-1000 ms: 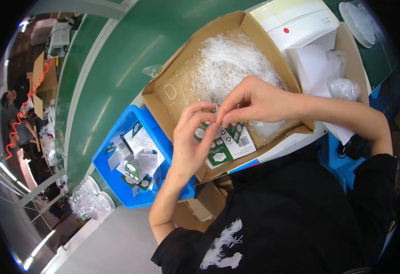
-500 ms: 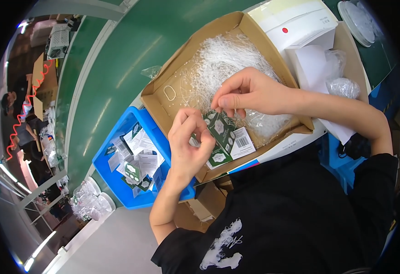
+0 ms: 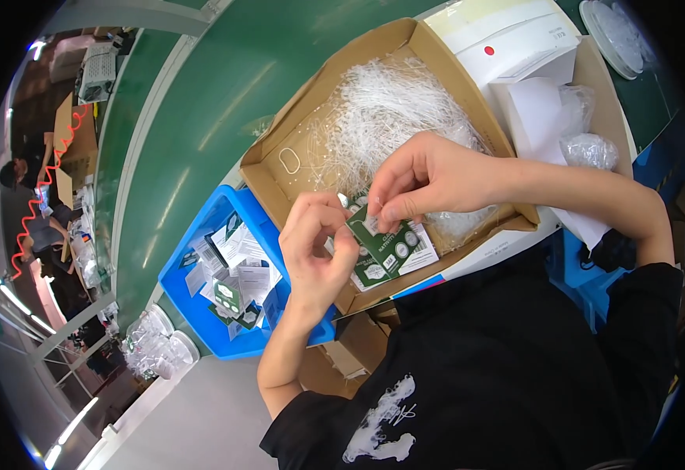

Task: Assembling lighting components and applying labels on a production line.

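Observation:
My left hand (image 3: 317, 249) and my right hand (image 3: 421, 176) meet over the near edge of an open cardboard box (image 3: 311, 117). Both pinch a small green and white card tag (image 3: 374, 231) between thumb and fingers. Under it lies a stack of similar tags (image 3: 401, 254) on the box's near wall. The box holds a heap of thin clear plastic strings (image 3: 389, 106). Whether a string is in my fingers I cannot tell.
A blue bin (image 3: 194, 258) with several tags stands left of the box. White boxes and paper (image 3: 515, 47) and clear bags (image 3: 589, 149) lie at the right. The green table (image 3: 201, 94) stretches behind. A person (image 3: 41, 227) works far left.
My hands have shifted slightly toward me, from over the string heap down to the tag stack. A tag is now held up between both hands.

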`<state>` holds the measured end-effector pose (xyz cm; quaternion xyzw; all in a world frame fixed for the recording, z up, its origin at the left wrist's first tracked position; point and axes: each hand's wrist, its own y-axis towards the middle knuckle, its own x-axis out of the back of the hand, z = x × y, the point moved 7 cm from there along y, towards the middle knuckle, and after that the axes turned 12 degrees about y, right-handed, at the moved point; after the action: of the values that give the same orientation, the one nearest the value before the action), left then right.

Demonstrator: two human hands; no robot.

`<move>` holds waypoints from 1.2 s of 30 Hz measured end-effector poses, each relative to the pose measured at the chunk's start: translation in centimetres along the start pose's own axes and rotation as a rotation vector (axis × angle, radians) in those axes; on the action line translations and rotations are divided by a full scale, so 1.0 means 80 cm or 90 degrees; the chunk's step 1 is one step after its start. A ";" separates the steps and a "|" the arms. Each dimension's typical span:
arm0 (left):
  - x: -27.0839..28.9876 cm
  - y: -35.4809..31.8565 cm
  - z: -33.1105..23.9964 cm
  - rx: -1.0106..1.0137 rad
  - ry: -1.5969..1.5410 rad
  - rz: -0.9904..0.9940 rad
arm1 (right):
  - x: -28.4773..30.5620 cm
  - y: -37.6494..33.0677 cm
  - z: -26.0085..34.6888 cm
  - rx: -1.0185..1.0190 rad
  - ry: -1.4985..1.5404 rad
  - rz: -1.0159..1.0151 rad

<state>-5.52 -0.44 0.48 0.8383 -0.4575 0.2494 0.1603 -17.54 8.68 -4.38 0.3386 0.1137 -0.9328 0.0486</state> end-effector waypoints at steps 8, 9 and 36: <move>-0.008 -0.004 0.006 -0.017 0.005 0.103 | -0.002 0.000 -0.005 -0.047 0.004 -0.016; -0.007 -0.005 0.006 -0.015 0.006 0.102 | -0.002 0.001 -0.006 -0.047 0.005 -0.014; -0.016 -0.005 0.027 0.162 -0.243 0.152 | 0.001 0.001 0.000 0.028 0.019 -0.023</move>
<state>-5.19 -0.42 -2.07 0.8236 -0.5403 0.1592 -0.0663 -17.57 8.61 -4.42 0.3512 0.1003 -0.9306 0.0223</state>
